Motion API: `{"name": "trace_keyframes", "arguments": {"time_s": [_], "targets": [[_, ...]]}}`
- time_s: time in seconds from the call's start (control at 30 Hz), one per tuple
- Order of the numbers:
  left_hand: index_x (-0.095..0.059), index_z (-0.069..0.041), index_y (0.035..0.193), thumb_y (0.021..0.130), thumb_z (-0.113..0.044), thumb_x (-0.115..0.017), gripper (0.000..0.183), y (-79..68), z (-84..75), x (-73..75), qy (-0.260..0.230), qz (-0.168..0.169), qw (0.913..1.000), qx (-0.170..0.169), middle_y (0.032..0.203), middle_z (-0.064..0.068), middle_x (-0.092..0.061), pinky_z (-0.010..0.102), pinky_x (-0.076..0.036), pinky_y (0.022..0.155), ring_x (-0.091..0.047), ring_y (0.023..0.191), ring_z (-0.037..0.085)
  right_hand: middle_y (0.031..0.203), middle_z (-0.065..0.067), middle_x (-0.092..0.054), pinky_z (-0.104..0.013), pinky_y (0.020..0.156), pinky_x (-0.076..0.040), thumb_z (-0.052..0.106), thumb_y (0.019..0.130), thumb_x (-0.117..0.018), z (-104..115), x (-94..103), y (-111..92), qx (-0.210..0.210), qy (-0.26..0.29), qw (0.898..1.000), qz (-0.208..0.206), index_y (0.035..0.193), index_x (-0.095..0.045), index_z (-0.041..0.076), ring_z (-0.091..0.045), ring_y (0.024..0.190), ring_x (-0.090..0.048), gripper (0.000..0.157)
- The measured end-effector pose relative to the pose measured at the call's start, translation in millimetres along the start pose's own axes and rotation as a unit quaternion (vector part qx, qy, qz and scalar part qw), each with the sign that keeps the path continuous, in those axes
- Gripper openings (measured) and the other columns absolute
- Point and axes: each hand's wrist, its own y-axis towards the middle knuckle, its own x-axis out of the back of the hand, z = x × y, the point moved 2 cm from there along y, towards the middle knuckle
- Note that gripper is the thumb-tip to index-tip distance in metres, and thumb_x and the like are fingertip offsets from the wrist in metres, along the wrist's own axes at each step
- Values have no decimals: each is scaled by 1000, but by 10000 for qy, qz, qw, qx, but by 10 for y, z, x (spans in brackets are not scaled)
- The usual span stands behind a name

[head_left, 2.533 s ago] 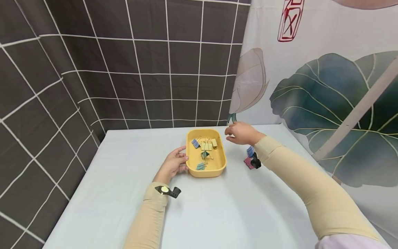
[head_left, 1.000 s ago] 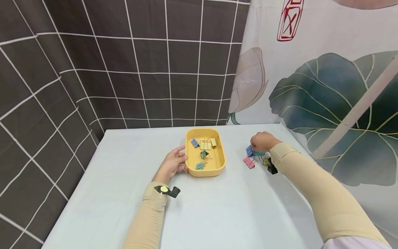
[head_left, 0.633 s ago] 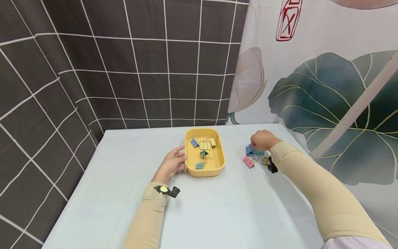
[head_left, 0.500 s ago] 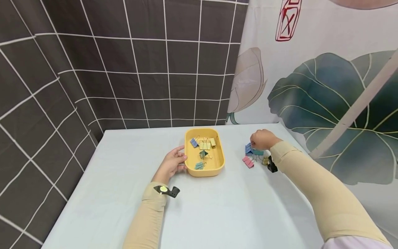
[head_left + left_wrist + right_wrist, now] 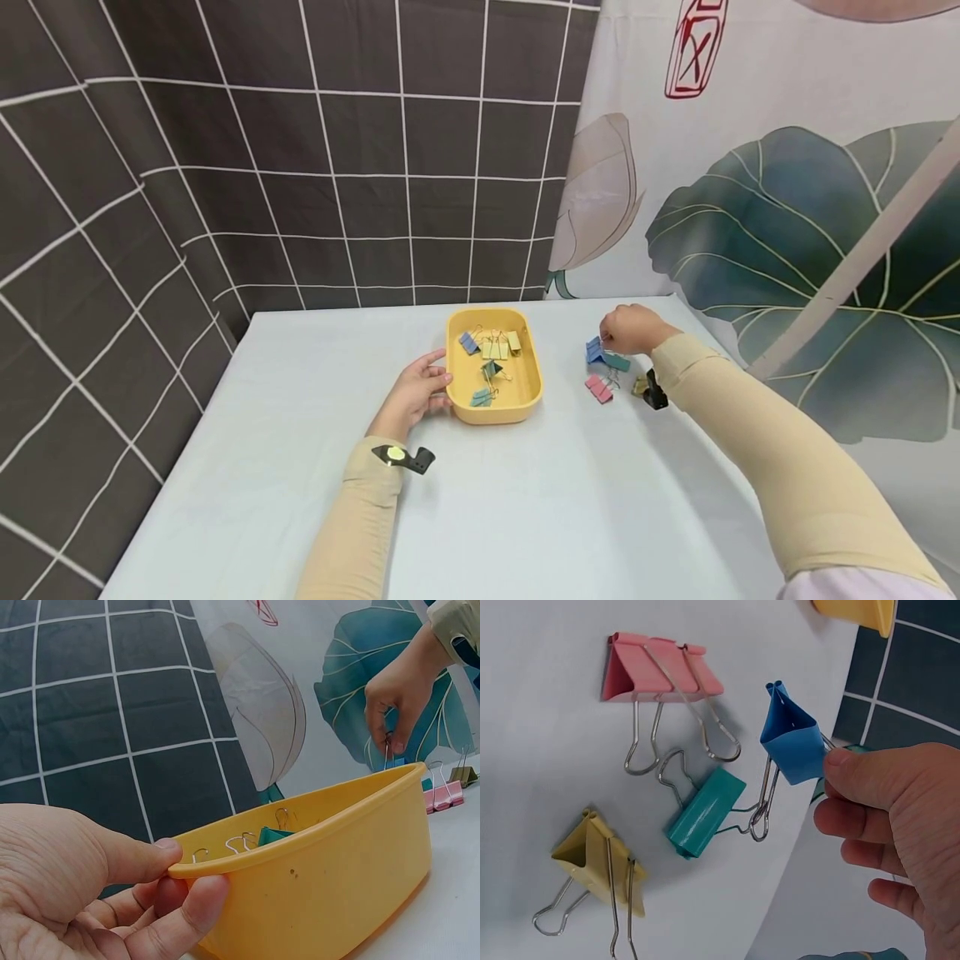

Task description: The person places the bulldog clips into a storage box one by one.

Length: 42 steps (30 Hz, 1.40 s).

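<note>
White desk [image 5: 525, 508] as work surface. Nearest: left grip [image 5: 416, 393] pinching the rim of yellow tray [image 5: 498, 415], several small clips [image 5: 495, 352] inside. On the desk to its right: pink clip [image 5: 660, 671], olive clip [image 5: 600, 859], then teal clip [image 5: 707, 812]. Slightly farther: right grip [image 5: 632, 328] grasping blue clip [image 5: 795, 754] by its wire. Step in hand, by judgement: picking up blue clip. Next move probably calls for a clean lift; wires overlapping teal clip's, hooked or merely crossed, cannot tell. Farthest: dark gridded cloth [image 5: 360, 137].
</note>
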Motion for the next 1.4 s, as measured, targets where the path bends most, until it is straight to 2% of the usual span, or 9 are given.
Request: {"name": "trace_keyframes", "arguments": {"time_s": [0.33,0.73,1.13,1.4], "targets": [[-46,-17,152,97,1,-63,60,1,-16,-13,43,4,10000,77,108,8,-57,28,-63,63,-66,89,22,90,-5,-74,-44,84,-62,14,92,-72,50,31,23,111,161,9998,-77,96,-77,5,-20,80,-68,11],[-48,-17,151,97,1,-63,59,-13,-5,-12,43,-11,10000,38,109,9,-56,29,-64,65,-66,93,23,83,-2,-73,-42,81,-62,12,90,-73,138,113,96,328,148,9983,-451,90,-78,7,-16,73,-64,7],[-49,-20,149,97,0,-63,57,-8,-2,-3,100,-61,9999,9,109,9,-57,30,-64,66,-66,90,23,81,-2,-71,-35,76,-62,15,90,-78,381,331,148,579,20,9962,-645,92,-78,8,-16,70,-59,7],[-49,-20,150,98,0,-63,58,8,9,0,45,-49,10000,33,109,8,-57,30,-64,67,-66,90,22,76,1,-69,-36,73,-61,14,88,-77,552,447,214,934,-207,9908,-957,88,-77,9,-16,69,-58,5]]}}
